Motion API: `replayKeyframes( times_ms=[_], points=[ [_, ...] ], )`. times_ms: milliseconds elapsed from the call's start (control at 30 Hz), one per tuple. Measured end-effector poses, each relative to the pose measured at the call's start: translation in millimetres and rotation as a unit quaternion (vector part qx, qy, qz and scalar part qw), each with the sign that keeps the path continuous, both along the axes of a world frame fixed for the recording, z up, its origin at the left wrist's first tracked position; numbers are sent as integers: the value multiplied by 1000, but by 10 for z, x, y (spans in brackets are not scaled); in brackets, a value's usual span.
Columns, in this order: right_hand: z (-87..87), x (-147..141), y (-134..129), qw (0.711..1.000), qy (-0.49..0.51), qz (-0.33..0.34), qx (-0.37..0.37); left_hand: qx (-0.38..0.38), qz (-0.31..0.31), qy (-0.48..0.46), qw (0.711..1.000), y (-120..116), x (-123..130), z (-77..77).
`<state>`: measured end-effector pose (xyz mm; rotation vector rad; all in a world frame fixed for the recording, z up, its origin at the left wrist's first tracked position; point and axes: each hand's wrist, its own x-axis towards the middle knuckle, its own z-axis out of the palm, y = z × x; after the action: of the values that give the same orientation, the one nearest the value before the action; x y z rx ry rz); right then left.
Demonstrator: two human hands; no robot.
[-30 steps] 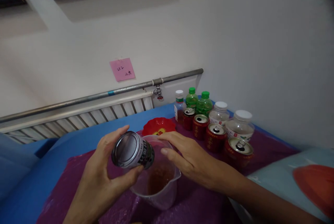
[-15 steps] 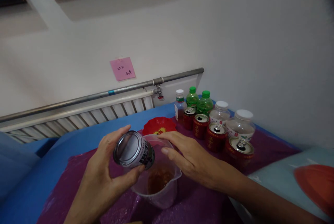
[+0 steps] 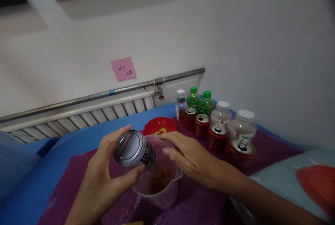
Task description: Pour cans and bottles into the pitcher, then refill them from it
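My left hand (image 3: 104,179) is wrapped around a small tin can (image 3: 137,150) with a dark and white label. The can is tilted, its metal end facing me, above a clear plastic jug (image 3: 164,198). Its far end points down into the jug; whether anything flows from it is hidden. Reddish-brown liquid (image 3: 160,181) lies in the bottom of the jug. From the right, my right hand (image 3: 188,155) grips the jug's rim, fingers on the far side and thumb nearer.
Behind the jug sits a red scalloped dish (image 3: 160,124). Several red drink cans (image 3: 217,137) stand in a row to the right, with green-capped bottles (image 3: 206,102) and white-capped jars (image 3: 242,125) behind them. Purple plastic sheeting (image 3: 73,186) covers part of the blue surface (image 3: 86,130).
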<state>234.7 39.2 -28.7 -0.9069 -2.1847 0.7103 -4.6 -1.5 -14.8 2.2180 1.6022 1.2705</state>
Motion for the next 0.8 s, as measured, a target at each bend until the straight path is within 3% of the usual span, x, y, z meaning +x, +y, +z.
replayKeyframes(
  times_ms=[800],
  points=[
    [2,9,-4,1000,4,1,-1,31,11,-47,998,-22,1,10]
  ],
)
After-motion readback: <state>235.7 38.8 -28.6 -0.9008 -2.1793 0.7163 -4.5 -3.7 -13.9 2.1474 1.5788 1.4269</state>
